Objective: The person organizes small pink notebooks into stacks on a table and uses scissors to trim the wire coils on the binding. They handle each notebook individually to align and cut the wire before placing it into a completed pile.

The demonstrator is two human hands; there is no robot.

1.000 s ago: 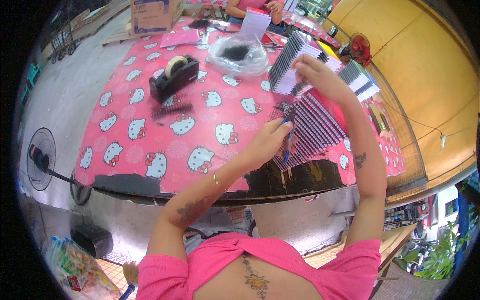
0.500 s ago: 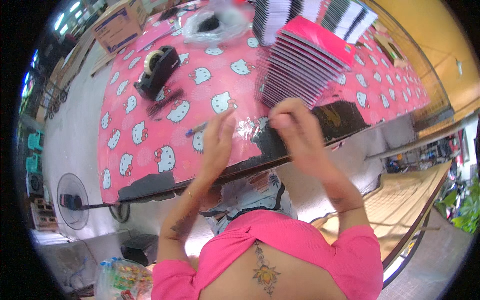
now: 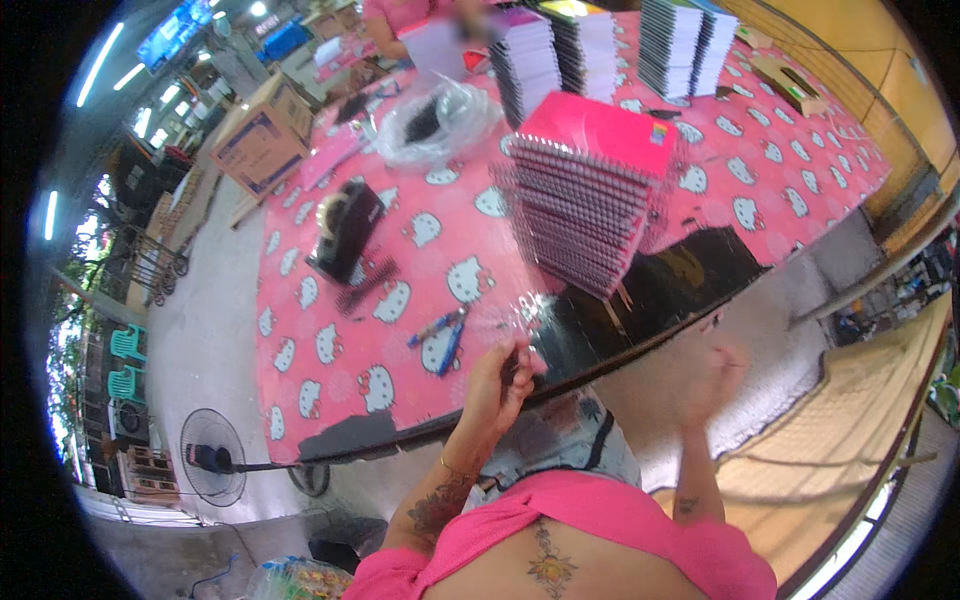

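Observation:
My left hand (image 3: 500,388) is just above the table's near edge. Its fingers are curled; whatever lies inside them, if anything, is hidden. Off the edge, to the right, my right hand (image 3: 712,390) is raised over the floor and smeared by motion. Blue-handled pliers (image 3: 452,342) lie on the pink patterned table cover (image 3: 330,385), a little beyond my left hand. A tall stack of spiral notebooks (image 3: 585,205) with a bright pink top cover stands past my hands, its wire coils facing me.
A black tape dispenser (image 3: 345,232) stands left of the stack. Farther back are a clear plastic bag (image 3: 440,130), more notebook stacks (image 3: 530,70) and a cardboard box (image 3: 262,135). Another person (image 3: 385,22) is at the far side. A fan (image 3: 213,457) stands at left.
Both hands have drawn back from the table toward me, the right one out past the edge. The view has tilted up, and the pliers now show more fully.

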